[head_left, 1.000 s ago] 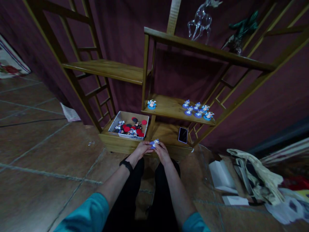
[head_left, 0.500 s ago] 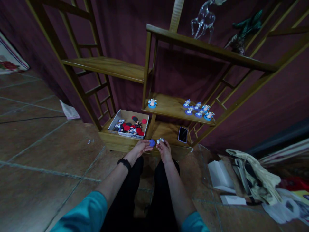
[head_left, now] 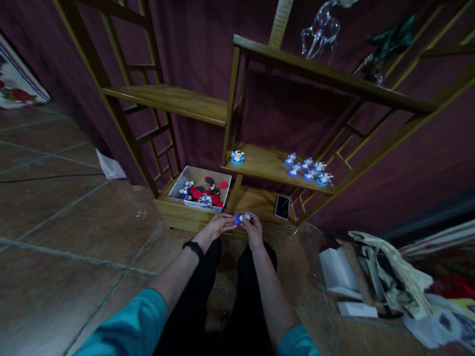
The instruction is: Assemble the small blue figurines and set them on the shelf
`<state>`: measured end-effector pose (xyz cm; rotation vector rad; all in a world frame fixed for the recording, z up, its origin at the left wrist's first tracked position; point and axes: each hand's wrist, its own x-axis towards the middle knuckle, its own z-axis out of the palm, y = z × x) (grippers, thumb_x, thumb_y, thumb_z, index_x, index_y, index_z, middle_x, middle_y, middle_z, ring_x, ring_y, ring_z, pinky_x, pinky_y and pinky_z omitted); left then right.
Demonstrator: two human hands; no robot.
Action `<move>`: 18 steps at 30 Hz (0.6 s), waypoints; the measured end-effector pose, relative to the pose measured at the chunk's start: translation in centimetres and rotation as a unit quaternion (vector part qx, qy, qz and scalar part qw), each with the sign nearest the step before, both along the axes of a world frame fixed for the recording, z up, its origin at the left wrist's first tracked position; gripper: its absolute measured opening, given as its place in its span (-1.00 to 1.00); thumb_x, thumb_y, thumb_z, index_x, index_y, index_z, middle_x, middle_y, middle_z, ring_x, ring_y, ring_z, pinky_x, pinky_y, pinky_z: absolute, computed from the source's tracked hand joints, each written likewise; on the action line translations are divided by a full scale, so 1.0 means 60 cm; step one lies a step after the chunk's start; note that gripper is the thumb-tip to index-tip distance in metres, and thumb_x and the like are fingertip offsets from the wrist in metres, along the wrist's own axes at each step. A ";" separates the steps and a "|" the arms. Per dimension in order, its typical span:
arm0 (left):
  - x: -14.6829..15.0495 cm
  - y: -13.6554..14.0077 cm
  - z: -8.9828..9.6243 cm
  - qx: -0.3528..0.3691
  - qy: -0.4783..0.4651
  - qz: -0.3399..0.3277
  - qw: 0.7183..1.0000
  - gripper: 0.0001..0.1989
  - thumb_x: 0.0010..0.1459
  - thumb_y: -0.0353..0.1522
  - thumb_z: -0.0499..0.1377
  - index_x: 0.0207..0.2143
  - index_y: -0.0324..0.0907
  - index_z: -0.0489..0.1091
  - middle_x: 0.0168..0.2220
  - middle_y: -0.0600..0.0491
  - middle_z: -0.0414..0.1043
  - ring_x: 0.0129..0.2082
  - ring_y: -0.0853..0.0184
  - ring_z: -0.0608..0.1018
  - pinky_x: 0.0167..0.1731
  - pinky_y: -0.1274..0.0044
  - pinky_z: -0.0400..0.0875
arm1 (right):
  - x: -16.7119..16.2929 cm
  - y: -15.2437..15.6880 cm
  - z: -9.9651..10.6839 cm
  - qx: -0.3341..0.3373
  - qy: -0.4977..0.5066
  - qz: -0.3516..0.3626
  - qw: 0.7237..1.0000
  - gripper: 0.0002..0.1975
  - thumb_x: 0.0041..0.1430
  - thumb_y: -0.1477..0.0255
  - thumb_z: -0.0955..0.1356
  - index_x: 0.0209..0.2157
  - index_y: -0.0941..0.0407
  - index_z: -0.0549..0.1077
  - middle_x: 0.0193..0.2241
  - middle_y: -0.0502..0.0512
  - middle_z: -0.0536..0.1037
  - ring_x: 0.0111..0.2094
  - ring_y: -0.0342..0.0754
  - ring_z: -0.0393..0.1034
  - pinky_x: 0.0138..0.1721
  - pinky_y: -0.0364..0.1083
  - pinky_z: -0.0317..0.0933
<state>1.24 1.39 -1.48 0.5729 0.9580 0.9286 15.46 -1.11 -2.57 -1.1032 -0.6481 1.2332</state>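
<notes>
Between the fingers of my left hand [head_left: 220,225] is a round purple base [head_left: 236,219]. My right hand [head_left: 253,228] pinches a small white and purple figurine [head_left: 247,216], tipped on its side with its lower end against the base. Whether the two parts are joined I cannot tell. Both hands are in front of the low shelf. Just beyond my left hand, a cardboard box [head_left: 178,199] holds loose red and black discs and several figurines. On the shelf above, one figurine on a blue base [head_left: 237,157] stands at the left, and several with purple or blue bases [head_left: 295,170] cluster at the right.
A phone [head_left: 282,207] lies on the lower shelf at the right. Wooden uprights and shelf edges [head_left: 274,173] frame the space. A clear glass animal [head_left: 322,29] stands on the top shelf. White boxes [head_left: 338,272] and a cloth bag [head_left: 393,272] lie on the floor at right.
My hands have come closer together, bringing the figurine's lower end against the purple base. The camera view has shifted slightly.
</notes>
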 end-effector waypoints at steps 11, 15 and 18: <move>-0.001 0.001 0.000 -0.005 0.009 -0.001 1.000 -0.88 -0.12 -0.53 0.32 -0.46 -0.35 0.44 -0.47 -0.08 0.53 -0.47 0.35 0.57 -0.32 0.50 0.51 | -0.001 0.006 -0.012 -0.001 -0.019 -0.001 1.000 -0.57 -0.29 0.33 0.47 -0.26 0.09 0.43 -0.36 0.00 0.51 -0.33 -0.09 0.40 -0.27 -0.08 0.35; 0.000 0.002 -0.002 -0.002 0.015 -0.004 1.000 -0.85 -0.14 -0.50 0.34 -0.46 -0.34 0.44 -0.47 -0.08 0.53 -0.48 0.35 0.57 -0.33 0.52 0.50 | -0.002 0.009 -0.019 0.004 -0.037 -0.002 0.999 -0.57 -0.28 0.33 0.47 -0.27 0.09 0.43 -0.38 -0.01 0.52 -0.34 -0.09 0.40 -0.27 -0.07 0.34; 0.000 0.003 -0.004 0.001 0.021 -0.006 1.000 -0.84 -0.15 -0.49 0.35 -0.47 -0.34 0.44 -0.48 -0.08 0.53 -0.48 0.36 0.56 -0.34 0.53 0.49 | -0.003 0.011 -0.024 0.006 -0.047 -0.004 0.999 -0.58 -0.28 0.34 0.46 -0.28 0.09 0.42 -0.40 -0.02 0.51 -0.35 -0.10 0.40 -0.28 -0.08 0.35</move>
